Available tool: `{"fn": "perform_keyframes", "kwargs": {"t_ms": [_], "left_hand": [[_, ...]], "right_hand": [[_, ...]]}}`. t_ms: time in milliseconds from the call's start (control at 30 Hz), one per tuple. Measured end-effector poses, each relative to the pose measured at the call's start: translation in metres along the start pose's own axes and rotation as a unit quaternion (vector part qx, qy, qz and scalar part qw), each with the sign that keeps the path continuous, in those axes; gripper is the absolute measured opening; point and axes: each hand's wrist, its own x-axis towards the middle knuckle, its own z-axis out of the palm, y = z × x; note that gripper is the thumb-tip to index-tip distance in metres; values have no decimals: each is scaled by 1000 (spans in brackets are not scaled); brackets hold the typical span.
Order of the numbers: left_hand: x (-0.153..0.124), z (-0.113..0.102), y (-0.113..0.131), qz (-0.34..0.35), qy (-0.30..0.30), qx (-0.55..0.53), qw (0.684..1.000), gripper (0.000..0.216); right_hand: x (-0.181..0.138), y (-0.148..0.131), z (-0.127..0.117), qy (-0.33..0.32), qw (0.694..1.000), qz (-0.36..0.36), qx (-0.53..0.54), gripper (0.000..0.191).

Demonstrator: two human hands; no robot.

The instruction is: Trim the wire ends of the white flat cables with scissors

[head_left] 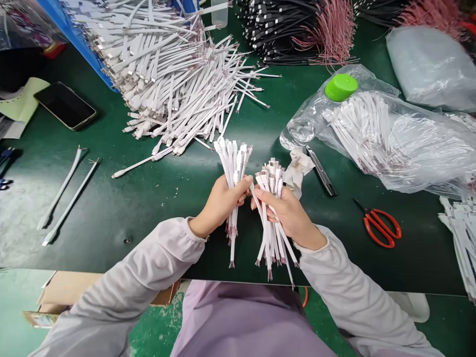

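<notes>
Both of my hands hold bunches of short white flat cables over the table's front part. My left hand point(228, 201) is wrapped round one bunch of white cables point(233, 161), plugs up and stripped wire ends down. Beside it, my right hand point(284, 213) grips a second bunch of white cables point(273, 243), with its plugs up too and bare reddish wires fanning out below. The fingertips of the two hands nearly meet at one cable point(256, 198) between the bunches. Ahead lies a large heap of the same white cables point(178, 89), partly in a blue bin point(84, 44).
A phone point(66, 105) and two loose cables point(76, 201) lie left on the green table point(148, 203). To the right are a box cutter point(322, 171), red-handled scissors point(381, 227), a green-capped bottle point(340, 88) and bagged cables point(372, 131). Black cables point(282, 29) are piled behind.
</notes>
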Motion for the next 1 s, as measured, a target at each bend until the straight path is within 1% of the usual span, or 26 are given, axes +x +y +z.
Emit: {"fn": "perform_keyframes", "kwargs": {"t_ms": [167,300,400,500,567,633,700,733,800,833,867,900,933,967,1000], "left_hand": [[-1,1,0,-5,-10,-10,1000,39],[0,0,1,-21,-15,-34,999,33],[2,-1,2,-30,-17,-41,999,33],[3,-1,2,-47,-20,-30,998,34],[3,-2,4,-53,-16,-12,998,34],[5,-3,5,-54,-7,3,999,35],[6,-4,7,-70,-9,19,997,38],[7,-4,7,-76,-7,22,997,39],[8,-5,8,-84,-5,25,996,40],[9,-5,8,-87,-4,26,996,40],[9,-4,8,-92,-6,29,995,42],[10,-4,8,-97,-11,35,995,44],[10,-4,8,-103,-17,41,994,46],[11,-3,8,-109,-23,49,993,49],[11,-3,9,-115,-27,58,991,51]], "right_hand": [[1,5,-3,0,1000,-10,13,23],[-1,4,-5,-7,1000,-7,13,14],[2,6,-3,-5,1000,-9,7,16],[6,4,-2,29,998,-63,-9,23],[5,-4,-9,66,992,-103,16,27],[-7,-17,-27,97,988,-109,59,32],[-33,-33,-55,134,984,-94,66,35],[-51,-40,-72,162,982,-83,45,36],[-90,-48,-109,239,969,-59,-26,37],[-109,-50,-130,274,959,-36,-67,41],[-125,-51,-150,318,942,-19,-102,44],[-136,-50,-170,360,924,-4,-130,47],[-143,-49,-189,385,910,18,-154,49],[-144,-48,-207,399,898,36,-181,48],[-140,-48,-222,405,887,37,-217,47]]}}
